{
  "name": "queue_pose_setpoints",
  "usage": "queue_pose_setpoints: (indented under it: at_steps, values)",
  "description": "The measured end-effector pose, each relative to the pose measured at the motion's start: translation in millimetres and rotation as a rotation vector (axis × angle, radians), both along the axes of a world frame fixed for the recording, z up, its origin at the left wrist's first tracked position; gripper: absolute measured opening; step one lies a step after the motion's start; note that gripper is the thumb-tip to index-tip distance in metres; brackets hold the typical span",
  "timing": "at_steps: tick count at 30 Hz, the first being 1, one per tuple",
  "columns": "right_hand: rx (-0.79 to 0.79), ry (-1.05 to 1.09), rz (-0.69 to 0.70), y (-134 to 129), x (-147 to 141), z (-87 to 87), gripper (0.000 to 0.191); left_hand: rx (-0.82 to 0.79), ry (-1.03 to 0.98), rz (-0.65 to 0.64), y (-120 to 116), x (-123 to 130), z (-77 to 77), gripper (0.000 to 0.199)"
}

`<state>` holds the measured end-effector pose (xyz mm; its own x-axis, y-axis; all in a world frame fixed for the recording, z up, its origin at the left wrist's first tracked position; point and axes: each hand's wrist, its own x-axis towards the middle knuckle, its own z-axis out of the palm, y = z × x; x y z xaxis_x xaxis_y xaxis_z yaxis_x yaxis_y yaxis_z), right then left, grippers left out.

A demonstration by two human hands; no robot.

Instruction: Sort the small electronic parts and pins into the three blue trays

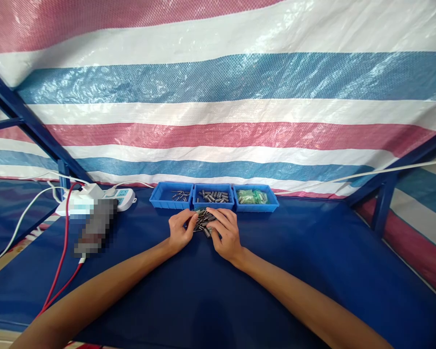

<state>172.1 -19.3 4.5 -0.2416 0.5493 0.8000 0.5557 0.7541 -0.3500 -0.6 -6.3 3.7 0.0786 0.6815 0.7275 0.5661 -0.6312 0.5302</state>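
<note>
A heap of small dark cylinders and thin metal pins point(203, 220) lies on the blue tabletop in front of the bins, partly covered by my fingers. At its left edge is my left hand point(181, 230), thumb and forefinger pinched together; what is between them is too small to make out. My right hand point(226, 233) rests over the heap's right side, fingers apart and bent down onto the pieces. Behind stand three blue bins in a row: a left bin point(162, 204) with thin metal pins, a middle bin point(213, 205) with dark grey cylinders, and a right bin point(257, 208) with small green pieces.
On the left, a white power strip point(125, 199) with plugs sits behind a blurred dark device point(96, 227). A red cable point(62, 261) runs from there toward the front edge. Striped sheeting point(218, 111) hangs behind the table, between blue metal frame bars point(380, 206).
</note>
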Motion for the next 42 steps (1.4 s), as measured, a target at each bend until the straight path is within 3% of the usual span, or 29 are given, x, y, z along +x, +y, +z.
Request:
queue_pose_setpoints:
  at_steps: [42]
  values:
    - [-0.013, 0.083, -0.006, -1.0, -3.2, 3.8, 0.024, 0.006, -0.019, -0.041, 0.2, 0.0, 0.1, 0.018]
